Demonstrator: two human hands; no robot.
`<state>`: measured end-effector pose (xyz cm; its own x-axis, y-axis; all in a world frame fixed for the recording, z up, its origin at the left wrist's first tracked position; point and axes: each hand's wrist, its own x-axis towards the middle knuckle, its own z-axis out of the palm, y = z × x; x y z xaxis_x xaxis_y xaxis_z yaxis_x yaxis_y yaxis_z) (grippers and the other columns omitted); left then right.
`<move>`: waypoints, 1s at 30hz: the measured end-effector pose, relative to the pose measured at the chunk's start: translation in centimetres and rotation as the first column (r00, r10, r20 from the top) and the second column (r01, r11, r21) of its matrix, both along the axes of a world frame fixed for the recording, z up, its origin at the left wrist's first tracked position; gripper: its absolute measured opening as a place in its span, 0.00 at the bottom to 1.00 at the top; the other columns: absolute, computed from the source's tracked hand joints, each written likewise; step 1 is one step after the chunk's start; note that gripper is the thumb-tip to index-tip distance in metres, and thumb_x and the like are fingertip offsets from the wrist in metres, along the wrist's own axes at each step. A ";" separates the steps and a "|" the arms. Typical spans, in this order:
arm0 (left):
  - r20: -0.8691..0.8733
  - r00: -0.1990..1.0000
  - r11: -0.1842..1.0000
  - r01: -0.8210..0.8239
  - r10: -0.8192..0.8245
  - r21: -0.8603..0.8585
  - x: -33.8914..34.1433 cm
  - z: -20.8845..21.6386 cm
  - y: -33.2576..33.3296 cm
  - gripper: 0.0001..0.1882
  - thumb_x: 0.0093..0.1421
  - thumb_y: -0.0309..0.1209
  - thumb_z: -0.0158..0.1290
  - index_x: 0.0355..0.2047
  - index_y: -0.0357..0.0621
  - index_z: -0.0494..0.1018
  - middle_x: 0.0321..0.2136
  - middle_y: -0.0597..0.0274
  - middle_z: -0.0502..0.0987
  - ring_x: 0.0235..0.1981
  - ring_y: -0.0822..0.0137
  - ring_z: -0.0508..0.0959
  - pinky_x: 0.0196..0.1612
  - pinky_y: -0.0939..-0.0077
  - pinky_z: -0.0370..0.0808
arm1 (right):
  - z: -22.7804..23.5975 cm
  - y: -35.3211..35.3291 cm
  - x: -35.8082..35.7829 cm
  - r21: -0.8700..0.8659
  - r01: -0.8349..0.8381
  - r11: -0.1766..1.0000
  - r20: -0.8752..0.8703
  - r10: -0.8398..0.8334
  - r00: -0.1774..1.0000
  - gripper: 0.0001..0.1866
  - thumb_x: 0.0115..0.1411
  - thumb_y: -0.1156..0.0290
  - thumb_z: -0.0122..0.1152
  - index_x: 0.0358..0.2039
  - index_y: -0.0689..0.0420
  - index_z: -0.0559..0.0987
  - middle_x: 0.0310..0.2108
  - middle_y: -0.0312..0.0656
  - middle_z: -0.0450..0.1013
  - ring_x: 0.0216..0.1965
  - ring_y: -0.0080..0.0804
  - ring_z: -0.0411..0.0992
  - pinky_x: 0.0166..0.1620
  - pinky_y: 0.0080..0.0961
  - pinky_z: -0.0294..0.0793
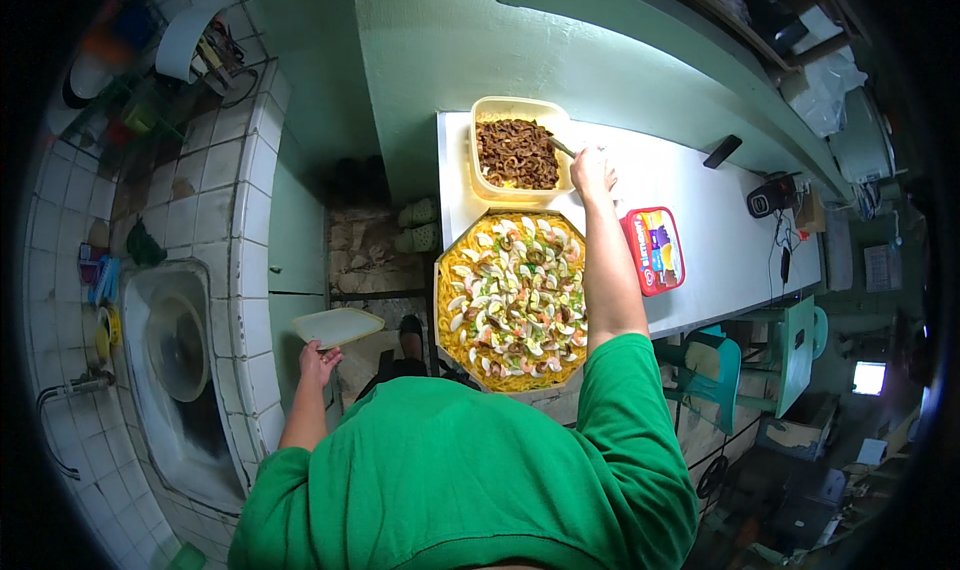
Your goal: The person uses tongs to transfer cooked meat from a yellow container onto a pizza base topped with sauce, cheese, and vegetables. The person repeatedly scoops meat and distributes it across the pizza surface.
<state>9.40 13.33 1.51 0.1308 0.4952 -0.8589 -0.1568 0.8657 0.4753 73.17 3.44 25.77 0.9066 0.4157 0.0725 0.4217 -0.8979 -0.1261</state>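
My right hand (594, 172) is closed around the handle of a spoon (562, 147). The spoon's far end reaches into a rectangular pale yellow plastic tub (484, 187), among dark brown cooked pieces (515, 152). Low at my left side, my left hand (318, 363) grips the near edge of a pale, flat lid or shallow dish (340, 326); its exact kind is unclear. Directly before me, an octagonal tray (437, 310) holds yellow noodles (457, 345) topped with sliced eggs, shrimp and green bits.
A red-rimmed plastic tub (654, 251) stands on the white table (610, 202) right of the noodles. Farther right are a black phone-like object (722, 151), a dark device (771, 197) with cables, and a teal chair (712, 368). A tiled counter with a sink (205, 425) runs along my left.
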 end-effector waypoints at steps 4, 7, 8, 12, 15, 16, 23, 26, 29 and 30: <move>-0.064 0.998 1.000 0.000 -0.002 -0.022 -0.8 -0.1 0.5 0.16 0.60 0.35 0.45 0.45 0.40 0.63 0.35 0.50 0.71 0.32 0.54 0.77 0.39 0.56 0.76 | 1.5 -1.4 -0.3 0.026 -0.002 1.000 0.019 0.001 1.000 0.19 0.63 0.54 0.46 0.42 0.50 0.80 0.41 0.51 0.76 0.43 0.53 0.75 0.47 0.46 0.73; -0.055 0.998 0.999 0.021 -0.023 -0.029 -1.1 -0.7 1.2 0.16 0.58 0.34 0.46 0.45 0.40 0.63 0.35 0.50 0.70 0.31 0.54 0.77 0.38 0.56 0.76 | 3.2 -3.1 -1.2 0.110 -0.017 0.994 0.036 0.013 0.999 0.19 0.63 0.54 0.46 0.42 0.50 0.80 0.38 0.52 0.77 0.43 0.53 0.74 0.46 0.45 0.72; -0.089 0.996 0.999 0.027 -0.031 -0.047 -1.2 -0.9 1.4 0.16 0.58 0.34 0.47 0.45 0.41 0.62 0.34 0.50 0.70 0.31 0.54 0.77 0.37 0.56 0.77 | 3.8 -3.6 -1.4 0.114 -0.015 0.993 0.027 0.012 1.000 0.19 0.62 0.55 0.46 0.42 0.51 0.80 0.37 0.53 0.76 0.42 0.54 0.74 0.45 0.45 0.72; -0.063 0.995 0.997 0.072 -0.075 -0.040 -1.0 -1.6 2.0 0.16 0.58 0.34 0.47 0.44 0.39 0.63 0.33 0.50 0.70 0.31 0.54 0.78 0.39 0.57 0.77 | 6.1 -8.7 -4.2 0.256 -0.037 0.966 0.048 0.025 0.999 0.19 0.62 0.54 0.47 0.40 0.53 0.81 0.37 0.53 0.76 0.40 0.53 0.75 0.43 0.43 0.73; -0.071 0.993 0.994 0.089 -0.093 -0.060 -0.8 -1.4 1.9 0.16 0.58 0.34 0.47 0.44 0.39 0.64 0.33 0.51 0.70 0.32 0.54 0.78 0.41 0.56 0.76 | 7.2 -13.8 -6.6 0.363 -0.080 0.928 0.089 0.051 0.995 0.15 0.62 0.60 0.50 0.36 0.55 0.81 0.34 0.48 0.77 0.35 0.48 0.76 0.38 0.39 0.73; -0.066 0.993 0.993 0.099 -0.102 -0.057 -0.8 -1.2 1.8 0.17 0.59 0.35 0.47 0.45 0.40 0.63 0.34 0.51 0.70 0.33 0.54 0.78 0.41 0.56 0.76 | 7.6 -15.4 -7.1 0.408 -0.137 0.903 0.167 0.073 0.983 0.13 0.62 0.62 0.51 0.35 0.56 0.81 0.33 0.47 0.77 0.34 0.47 0.76 0.37 0.39 0.73; -0.142 0.984 0.994 0.102 -0.108 -0.046 0.4 0.1 0.3 0.19 0.59 0.35 0.48 0.49 0.42 0.61 0.39 0.52 0.69 0.34 0.53 0.78 0.42 0.56 0.76 | 6.3 -16.5 -7.2 0.528 -0.268 0.806 0.325 0.100 0.940 0.12 0.63 0.64 0.53 0.32 0.57 0.80 0.32 0.45 0.76 0.33 0.45 0.76 0.35 0.37 0.73; -0.135 0.987 0.996 0.085 -0.088 -0.032 0.9 0.0 -0.1 0.22 0.60 0.35 0.47 0.52 0.39 0.59 0.42 0.49 0.67 0.38 0.52 0.76 0.45 0.53 0.75 | 4.0 -13.3 -7.7 0.418 -0.315 0.852 0.282 0.208 0.937 0.11 0.63 0.62 0.52 0.34 0.54 0.79 0.33 0.44 0.76 0.33 0.47 0.76 0.36 0.40 0.74; -0.080 0.995 0.998 0.064 -0.064 -0.003 1.2 0.2 -0.2 0.21 0.60 0.35 0.47 0.51 0.39 0.60 0.41 0.48 0.68 0.37 0.52 0.76 0.44 0.53 0.75 | 2.7 -9.7 -8.0 0.183 -0.303 0.935 0.151 0.278 0.949 0.12 0.63 0.59 0.50 0.36 0.52 0.78 0.33 0.44 0.77 0.33 0.47 0.76 0.37 0.44 0.74; -0.036 0.996 0.997 0.077 -0.076 0.024 1.3 0.3 -0.2 0.21 0.60 0.35 0.46 0.50 0.39 0.60 0.41 0.48 0.68 0.36 0.52 0.76 0.44 0.54 0.75 | 2.5 -8.4 -7.9 0.145 -0.289 0.946 0.124 0.272 0.954 0.12 0.64 0.59 0.50 0.36 0.51 0.78 0.33 0.43 0.77 0.35 0.46 0.76 0.38 0.43 0.74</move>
